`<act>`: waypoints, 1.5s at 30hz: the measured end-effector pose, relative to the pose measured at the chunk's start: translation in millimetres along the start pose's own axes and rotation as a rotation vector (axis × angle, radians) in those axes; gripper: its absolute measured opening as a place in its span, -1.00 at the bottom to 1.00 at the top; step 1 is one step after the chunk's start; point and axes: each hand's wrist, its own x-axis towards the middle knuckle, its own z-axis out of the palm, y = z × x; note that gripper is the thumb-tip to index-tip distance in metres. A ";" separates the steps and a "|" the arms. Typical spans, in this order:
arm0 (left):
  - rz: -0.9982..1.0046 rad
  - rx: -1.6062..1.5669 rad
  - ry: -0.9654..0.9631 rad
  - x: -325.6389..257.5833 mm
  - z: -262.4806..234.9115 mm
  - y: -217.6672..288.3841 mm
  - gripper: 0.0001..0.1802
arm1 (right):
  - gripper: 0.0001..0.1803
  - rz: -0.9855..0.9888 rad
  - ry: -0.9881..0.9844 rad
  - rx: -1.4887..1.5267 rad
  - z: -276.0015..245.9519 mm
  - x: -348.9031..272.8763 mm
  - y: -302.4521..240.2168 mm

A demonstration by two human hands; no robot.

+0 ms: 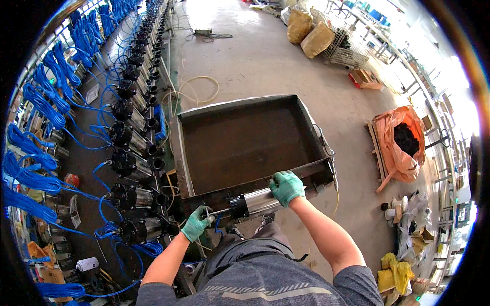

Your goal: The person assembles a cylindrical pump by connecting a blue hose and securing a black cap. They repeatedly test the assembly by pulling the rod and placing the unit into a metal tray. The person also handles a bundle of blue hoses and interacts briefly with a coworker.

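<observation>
Wrapping right hand (287, 187) over silver cylinder (261, 201) near one end, seemingly balancing weight. Closing left hand (198, 223) around thin rod (220, 211) at opposite, black end, probably steadying it. Holding cylinder lengthwise along near edge of open tray (245, 137); not showing clearly whether resting there. Having similar black-and-silver units (133, 196) ranked leftward, perhaps for easy reach. Showing open-topped orange sack (408, 166) farther right.

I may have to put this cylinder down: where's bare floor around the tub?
The floor between the tub and orange sack, and beyond the tub's far rim, right of the pale hose. Left is crowded with pumps and blue cables.
</observation>
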 end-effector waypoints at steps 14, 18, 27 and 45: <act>0.180 0.930 -0.129 8.2 -7.3 24.0 -0.59 | -0.74 0.006 -0.061 -0.017 -5.1 3.5 -5.2; 0.419 1.389 0.015 9.2 0.1 9.4 -0.59 | -0.73 -0.002 -0.052 -0.017 -2.9 4.6 -0.3; -0.735 0.003 -0.074 16.5 -11.5 43.2 -0.48 | -0.70 0.003 -0.076 -0.014 -1.8 5.3 0.7; 0.510 1.101 0.397 11.4 10.2 -35.2 -0.37 | -0.73 -0.032 -0.027 0.096 -6.0 -0.2 10.3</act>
